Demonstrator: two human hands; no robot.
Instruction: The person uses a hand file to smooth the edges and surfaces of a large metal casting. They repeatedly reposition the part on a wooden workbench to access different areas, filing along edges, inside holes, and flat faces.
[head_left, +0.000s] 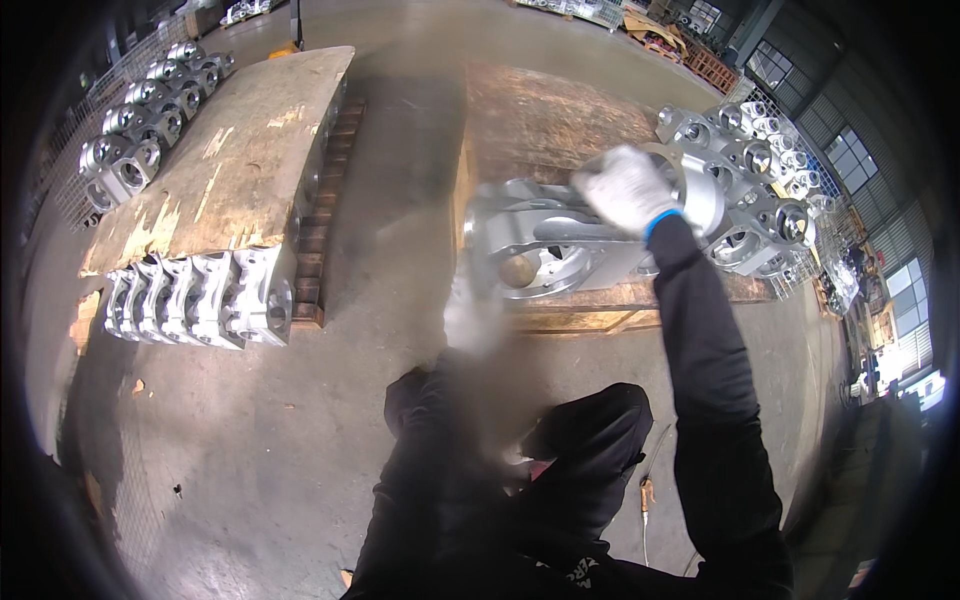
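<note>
Casting point(575, 232) lies at board's point(545, 115) near-left corner. Left hand point(473, 312), blurred, is by its left end; right hand point(628, 190) curls at its top. Can't tell either grip.

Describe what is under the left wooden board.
Silver metal castings show beneath the near edge of the board, and brown wooden slats along its right side; anything deeper is covered.
</note>
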